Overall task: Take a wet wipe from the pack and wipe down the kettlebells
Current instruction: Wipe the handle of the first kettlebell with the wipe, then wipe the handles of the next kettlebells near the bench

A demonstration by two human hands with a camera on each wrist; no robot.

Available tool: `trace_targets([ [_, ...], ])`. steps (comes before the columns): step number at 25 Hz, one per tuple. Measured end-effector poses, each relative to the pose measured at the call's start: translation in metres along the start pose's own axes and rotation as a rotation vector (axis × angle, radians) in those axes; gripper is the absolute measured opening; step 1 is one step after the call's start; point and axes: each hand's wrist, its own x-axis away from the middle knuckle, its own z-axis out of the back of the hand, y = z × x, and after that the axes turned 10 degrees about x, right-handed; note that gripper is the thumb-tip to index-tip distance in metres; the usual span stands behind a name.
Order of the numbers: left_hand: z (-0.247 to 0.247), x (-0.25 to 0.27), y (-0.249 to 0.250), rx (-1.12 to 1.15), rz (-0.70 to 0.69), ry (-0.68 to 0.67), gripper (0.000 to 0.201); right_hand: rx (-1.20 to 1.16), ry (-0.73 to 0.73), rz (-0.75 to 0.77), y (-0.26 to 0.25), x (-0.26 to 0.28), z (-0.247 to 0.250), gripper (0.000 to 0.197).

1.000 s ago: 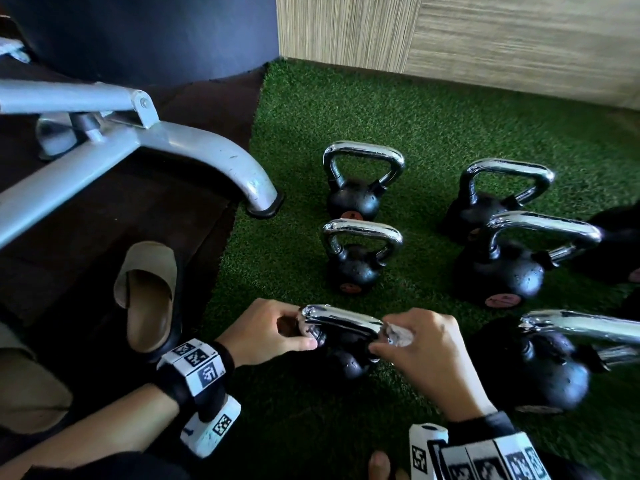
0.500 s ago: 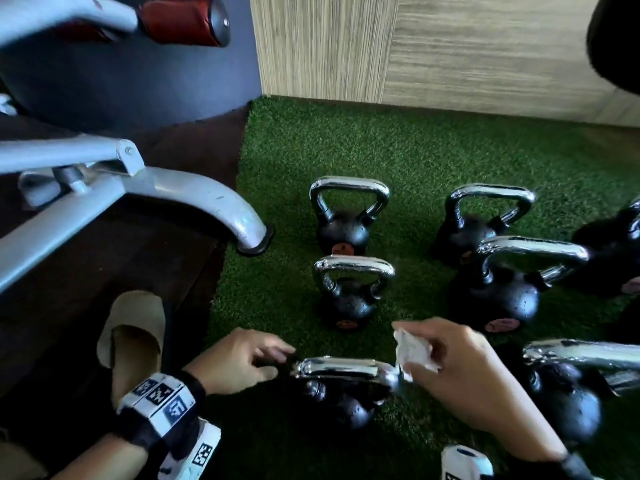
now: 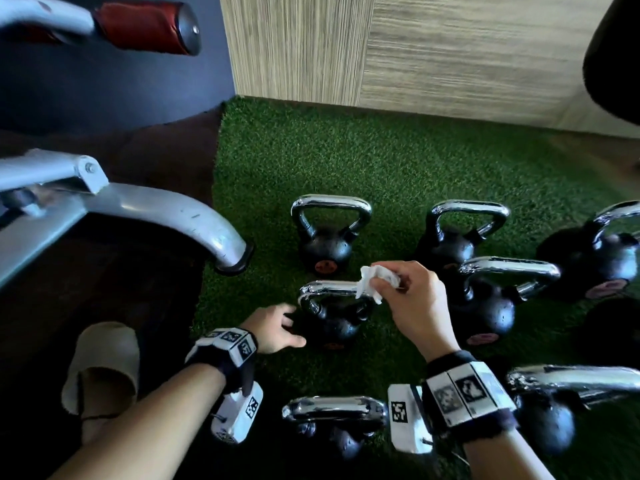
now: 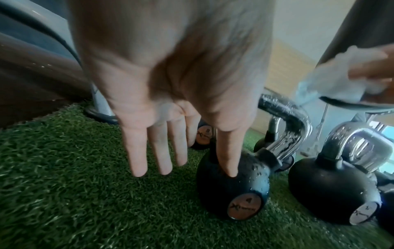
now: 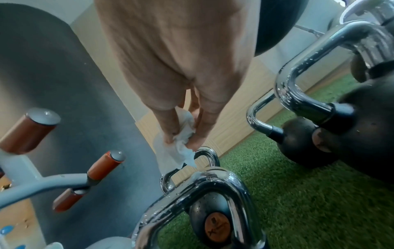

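Note:
Several black kettlebells with chrome handles stand on green turf [image 3: 398, 161]. My right hand [image 3: 398, 282] pinches a crumpled white wet wipe [image 3: 372, 285] [image 5: 179, 144] and holds it on the right end of the handle [image 3: 329, 289] of the middle kettlebell [image 3: 337, 327] in the left column. My left hand [image 3: 294, 323] lies beside that kettlebell's ball [image 4: 234, 190] with fingers [image 4: 138, 155] straight; one digit touches the ball. The wipe [image 4: 332, 87] shows at the upper right in the left wrist view. The wipe pack is not in view.
A smaller kettlebell [image 3: 325, 251] stands behind and another [image 3: 332, 410] in front, near my wrists. Larger kettlebells [image 3: 485, 306] crowd the right side. A grey machine leg [image 3: 207, 220] ends on the turf's left edge. A beige slipper [image 3: 104, 362] lies on the dark floor.
Both hands left the nearest kettlebell and moved forward to the middle one. The left hand let go of the near handle and opened. The right hand carried the wipe along.

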Motion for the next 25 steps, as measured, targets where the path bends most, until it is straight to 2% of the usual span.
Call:
trace_targets([
  [3, -0.007, -0.017, 0.007, -0.024, 0.017, 0.005, 0.084, 0.01, 0.008, 0.051, -0.004, -0.01, -0.012, 0.02],
  [8, -0.021, -0.043, 0.007, 0.136, -0.027, 0.052, 0.083, 0.027, -0.063, 0.195, -0.004, -0.024, -0.026, 0.017],
  [12, -0.029, -0.05, 0.006, 0.194, -0.072, 0.114, 0.059, 0.087, -0.096, 0.362, -0.005, -0.033, -0.031, 0.014],
  [16, -0.031, -0.047, 0.005, 0.409, -0.062, 0.092, 0.042, 0.2, -0.219, 0.371, -0.009, -0.035, -0.044, 0.014],
  [19, -0.033, -0.046, 0.007, 0.466, -0.065, 0.078, 0.03, 0.194, -0.152, 0.392, 0.004, -0.022, -0.047, 0.016],
  [22, -0.034, -0.047, 0.006, 0.466, -0.077, 0.084, 0.03, 0.154, -0.014, 0.305, 0.022, -0.015, -0.042, 0.02],
  [25, -0.034, -0.047, 0.005, 0.486, -0.083, 0.097, 0.029, 0.131, -0.031, 0.347, 0.019, -0.014, -0.047, 0.022],
])
